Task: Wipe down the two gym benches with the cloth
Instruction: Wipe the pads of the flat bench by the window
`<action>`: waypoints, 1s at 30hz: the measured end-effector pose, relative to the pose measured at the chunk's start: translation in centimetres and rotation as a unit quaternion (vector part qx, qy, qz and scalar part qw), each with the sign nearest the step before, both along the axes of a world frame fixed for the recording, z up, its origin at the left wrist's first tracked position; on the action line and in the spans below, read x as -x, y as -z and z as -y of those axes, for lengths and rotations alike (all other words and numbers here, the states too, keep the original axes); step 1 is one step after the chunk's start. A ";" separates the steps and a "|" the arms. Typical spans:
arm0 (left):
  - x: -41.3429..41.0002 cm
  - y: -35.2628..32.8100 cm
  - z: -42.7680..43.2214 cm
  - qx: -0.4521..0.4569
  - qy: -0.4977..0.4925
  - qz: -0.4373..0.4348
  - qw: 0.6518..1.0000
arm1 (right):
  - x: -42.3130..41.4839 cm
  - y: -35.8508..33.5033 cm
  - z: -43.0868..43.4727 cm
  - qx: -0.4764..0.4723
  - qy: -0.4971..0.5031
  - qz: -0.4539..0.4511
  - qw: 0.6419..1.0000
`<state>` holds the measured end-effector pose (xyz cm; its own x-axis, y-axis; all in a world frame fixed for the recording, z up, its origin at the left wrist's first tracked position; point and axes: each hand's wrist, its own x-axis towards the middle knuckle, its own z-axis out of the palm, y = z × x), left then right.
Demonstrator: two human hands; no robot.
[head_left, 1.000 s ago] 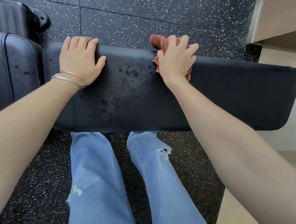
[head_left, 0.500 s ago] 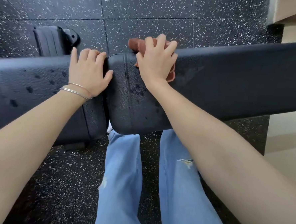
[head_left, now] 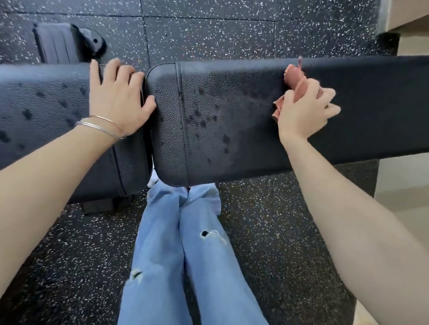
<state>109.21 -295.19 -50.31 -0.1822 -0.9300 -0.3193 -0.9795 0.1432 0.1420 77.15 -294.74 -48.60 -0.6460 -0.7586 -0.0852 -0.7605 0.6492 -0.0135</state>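
Two black padded bench cushions lie end to end across the view. The left pad point(head_left: 35, 116) carries dark wet spots. The long right pad point(head_left: 218, 127) also has wet spots near its left end. My left hand point(head_left: 117, 98) rests flat with spread fingers on the left pad's right end, thumb at the gap between the pads. My right hand point(head_left: 304, 112) grips a bunched reddish-brown cloth point(head_left: 292, 79) against the right pad's top, near its far edge. Part of the cloth is hidden under my fingers.
The floor point(head_left: 217, 24) is black speckled rubber tile. A black bench foot or frame part point(head_left: 65, 42) sits beyond the left pad. My legs in blue jeans point(head_left: 177, 260) stand against the bench's near side. A beige wall and step point(head_left: 422, 32) lie at right.
My right hand has slid the cloth rightward along the long pad, away from the gap. My left hand stays on the left pad's end. The camera has shifted slightly.
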 end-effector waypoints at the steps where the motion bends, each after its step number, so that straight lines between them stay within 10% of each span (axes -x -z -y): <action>1: 0.4 0.0 -0.1 -0.002 -0.010 0.000 1.000 | -1.3 0.1 0.2 0.010 -0.006 -0.001 1.000; 7: 1.3 -0.4 -1.0 -0.033 -0.007 0.018 0.999 | -9.0 -0.4 -4.5 -0.003 -0.246 0.061 0.967; 17: 2.3 -1.0 -0.8 -0.054 -0.035 0.037 0.997 | -7.2 -0.8 -5.7 -0.069 -0.671 0.013 0.738; 26: 1.0 -0.9 -1.9 -0.016 -0.027 -0.001 1.000 | -13.5 -0.2 6.6 -0.113 -0.385 0.067 0.913; 30: 0.4 -1.0 -2.3 -0.018 -0.018 -0.010 1.000 | -14.1 -0.2 3.8 -0.074 -0.377 0.040 0.922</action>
<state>108.85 -292.88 -49.32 -0.1551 -0.9242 -0.3490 -0.9808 0.1019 0.1662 91.28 -298.53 -48.42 0.0732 -0.9660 -0.2478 -0.9970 -0.0644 -0.0433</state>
